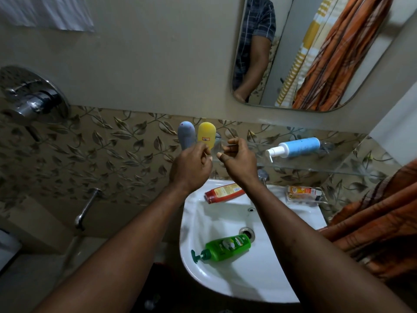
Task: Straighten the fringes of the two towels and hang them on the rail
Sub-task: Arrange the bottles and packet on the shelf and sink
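An orange striped towel [381, 224] hangs in folds at the right edge, beside the sink. The mirror [370, 71] reflects this orange towel [338, 53] next to a yellow-and-white striped towel [300, 57]. Both my hands are raised over the sink, away from the towels. My left hand [191, 163] has its fingers curled just in front of a grey bottle [186, 134] and a yellow bottle [206, 133]; I see nothing held in it. My right hand [238, 158] is curled too, thumb pointing left, and holds nothing.
A white sink [300, 213] holds a green pump bottle [225, 247] and a red bottle [223, 193]. A glass shelf [316, 169] carries a blue pump bottle [295, 146]. A packet [304, 193] lies on the sink's rim. Shower fittings [33, 98] and white cloth [49, 12] are at left.
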Tool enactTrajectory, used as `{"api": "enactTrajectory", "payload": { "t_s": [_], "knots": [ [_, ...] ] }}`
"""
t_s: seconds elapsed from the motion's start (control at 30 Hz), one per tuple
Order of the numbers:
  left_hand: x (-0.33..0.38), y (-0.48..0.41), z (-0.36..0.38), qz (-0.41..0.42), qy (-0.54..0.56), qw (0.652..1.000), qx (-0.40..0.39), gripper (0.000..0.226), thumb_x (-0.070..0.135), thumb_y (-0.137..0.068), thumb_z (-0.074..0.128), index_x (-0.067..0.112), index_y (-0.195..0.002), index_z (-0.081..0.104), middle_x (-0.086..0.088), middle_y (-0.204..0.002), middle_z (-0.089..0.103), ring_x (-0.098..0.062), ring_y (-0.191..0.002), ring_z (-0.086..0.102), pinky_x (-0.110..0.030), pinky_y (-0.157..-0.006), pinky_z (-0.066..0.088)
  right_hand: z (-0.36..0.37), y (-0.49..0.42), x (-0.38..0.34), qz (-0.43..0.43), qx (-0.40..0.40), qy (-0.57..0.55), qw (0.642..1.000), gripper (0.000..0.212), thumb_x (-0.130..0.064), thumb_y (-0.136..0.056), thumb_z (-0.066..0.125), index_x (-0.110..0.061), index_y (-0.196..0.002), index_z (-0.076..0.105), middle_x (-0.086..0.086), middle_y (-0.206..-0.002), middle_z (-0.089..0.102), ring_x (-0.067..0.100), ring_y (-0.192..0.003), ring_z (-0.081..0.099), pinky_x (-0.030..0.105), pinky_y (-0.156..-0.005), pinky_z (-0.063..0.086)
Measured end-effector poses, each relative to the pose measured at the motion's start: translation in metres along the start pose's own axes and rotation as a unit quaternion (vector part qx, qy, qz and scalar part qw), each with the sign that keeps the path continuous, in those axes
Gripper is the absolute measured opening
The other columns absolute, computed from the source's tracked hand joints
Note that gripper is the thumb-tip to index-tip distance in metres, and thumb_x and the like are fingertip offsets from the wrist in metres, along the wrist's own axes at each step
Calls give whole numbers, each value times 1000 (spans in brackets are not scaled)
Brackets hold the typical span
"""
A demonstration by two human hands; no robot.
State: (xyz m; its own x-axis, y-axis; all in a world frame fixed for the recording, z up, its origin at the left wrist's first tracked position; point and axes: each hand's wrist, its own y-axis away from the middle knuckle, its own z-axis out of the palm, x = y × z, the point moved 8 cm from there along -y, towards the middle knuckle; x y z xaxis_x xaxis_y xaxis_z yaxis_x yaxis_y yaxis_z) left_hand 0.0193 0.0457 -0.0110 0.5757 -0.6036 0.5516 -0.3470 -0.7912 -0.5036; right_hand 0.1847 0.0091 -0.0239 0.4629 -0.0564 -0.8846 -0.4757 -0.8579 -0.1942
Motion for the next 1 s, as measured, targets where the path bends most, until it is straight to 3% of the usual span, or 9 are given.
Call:
{"api": "enactTrajectory", "payload": {
  "t_s": [0.13,0.4,0.5,0.77,0.9,1.0],
  "knots": [
    [24,-1,27,25,32,999,-35,3,20,-97,64,21,-98,61,2,-83,65,-18,-71,61,-40,-60,57,-22,10,9,8,15,15,1000,30,-16,-91,79,-19,-117,63,-6,-101,72,8,-97,69,36,-91,61],
    [64,-1,73,90,40,991,-88,8,17,-93,66,20,-100,67,1,-94,69,-20,-82,62,-41,-69,57,-79,33,41,25,74,47,996,16,-13,-92,75,-25,-101,69,-11,-92,73,3,-92,70,35,-90,61],
    [78,-17,82,71,59,992,-87,8,17,-93,66,20,-102,65,1,-96,67,-21,-85,62,-42,-71,57,-101,32,45,29,103,59,992,12,-15,-94,74,-24,-101,70,-10,-94,75,4,-92,71,35,-90,61],
    [97,-56,131,43,31,987,-154,46,37,-95,72,17,-134,58,-7,-131,61,-28,-119,57,-36,-86,45,-146,24,54,67,155,101,980,14,-20,-92,74,-24,-104,69,-9,-92,73,9,-89,69,44,-89,59],
    [111,-64,148,41,26,984,-171,48,37,-93,71,17,-135,59,-10,-129,66,-34,-116,61,-42,-88,53,-160,26,56,70,174,119,975,16,-20,-91,76,-21,-105,69,-10,-91,73,9,-88,69,39,-89,59],
    [119,-67,162,40,25,981,-189,43,39,-90,75,19,-126,63,-9,-116,71,-34,-103,66,-42,-80,56,-169,25,60,68,178,133,973,17,-20,-91,77,-20,-106,68,-9,-94,73,8,-88,69,38,-88,59]
  ]
}}
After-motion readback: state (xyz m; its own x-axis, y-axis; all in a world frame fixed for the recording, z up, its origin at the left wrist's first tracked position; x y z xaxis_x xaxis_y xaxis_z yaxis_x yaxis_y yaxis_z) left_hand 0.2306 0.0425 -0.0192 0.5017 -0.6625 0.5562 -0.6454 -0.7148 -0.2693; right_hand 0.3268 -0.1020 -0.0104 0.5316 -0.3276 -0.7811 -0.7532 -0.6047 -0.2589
